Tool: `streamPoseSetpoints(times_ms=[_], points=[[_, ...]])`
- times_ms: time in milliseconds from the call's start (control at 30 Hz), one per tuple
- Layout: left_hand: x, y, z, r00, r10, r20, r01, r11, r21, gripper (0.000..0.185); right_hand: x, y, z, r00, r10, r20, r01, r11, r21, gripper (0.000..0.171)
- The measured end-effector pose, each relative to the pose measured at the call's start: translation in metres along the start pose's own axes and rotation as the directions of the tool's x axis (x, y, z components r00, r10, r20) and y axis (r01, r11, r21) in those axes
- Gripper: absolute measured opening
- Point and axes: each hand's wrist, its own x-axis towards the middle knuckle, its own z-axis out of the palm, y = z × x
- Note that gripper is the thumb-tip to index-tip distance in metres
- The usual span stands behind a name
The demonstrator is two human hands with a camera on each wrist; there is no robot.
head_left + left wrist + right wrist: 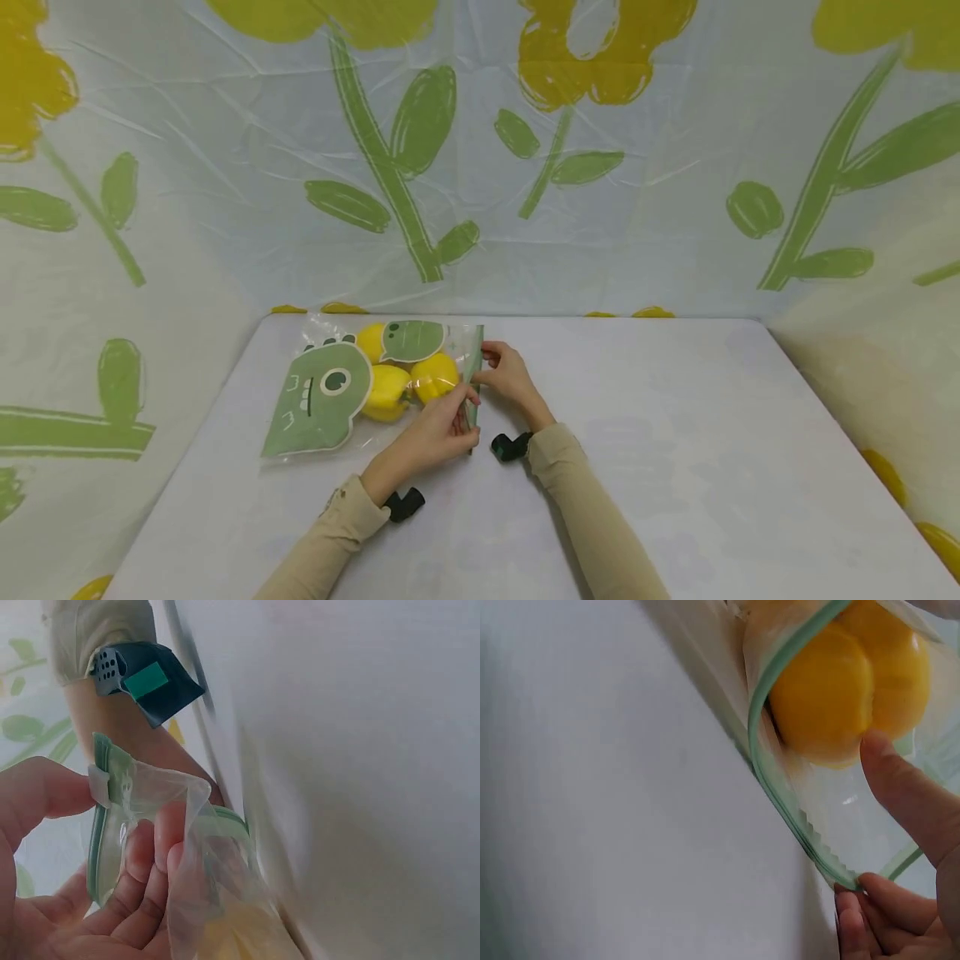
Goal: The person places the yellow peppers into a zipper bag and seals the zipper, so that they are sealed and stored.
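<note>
A clear zip bag (315,408) printed with a green one-eyed monster lies on the table, its green-edged mouth facing right. Yellow bell peppers (386,392) show through the plastic. At the near end of the mouth, my left hand (435,429) holds the edge, with the thumb against a small white piece (99,786) on the green zip strip (96,847). My right hand (512,375) pinches the far end of the mouth. In the right wrist view, the mouth gapes and the peppers (847,682) sit just inside, the thumb over them.
The white table (712,467) extends to the right of the bag. A flower-printed sheet (630,242) stands behind and along both sides. Dark camera mounts sit on the left wrist (405,505) and the right wrist (512,447).
</note>
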Motion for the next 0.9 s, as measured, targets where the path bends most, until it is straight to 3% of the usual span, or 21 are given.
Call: streamPoseSetpoints(times_ms=[167, 267, 467, 733, 900], points=[[0.0, 0.002, 0.002, 1.0, 0.019, 0.024, -0.018, 0.999, -0.03, 0.046, -0.003, 0.003, -0.01, 0.994, -0.063, 0.085, 0.059, 0.997, 0.052, 0.067], [0.0, 0.002, 0.002, 0.999, 0.028, 0.035, -0.026, 0.999, -0.043, 0.053, -0.009, 0.0, -0.02, 0.989, -0.058, 0.136, 0.049, 0.997, 0.065, 0.062], [-0.005, 0.007, -0.001, 0.997, 0.013, 0.07, -0.013, 1.0, -0.003, 0.064, -0.026, -0.015, -0.042, 0.976, -0.041, 0.214, 0.054, 0.997, -0.053, 0.05], [-0.021, 0.02, -0.014, 0.992, -0.066, 0.111, 0.069, 0.997, -0.03, 0.054, -0.053, -0.045, -0.063, 0.955, -0.091, 0.282, 0.137, 0.979, -0.149, 0.026], [-0.038, 0.022, -0.013, 0.975, -0.123, 0.183, 0.15, 0.979, -0.141, 0.056, -0.078, -0.048, -0.049, 0.915, -0.024, 0.402, 0.101, 0.98, -0.172, 0.036]])
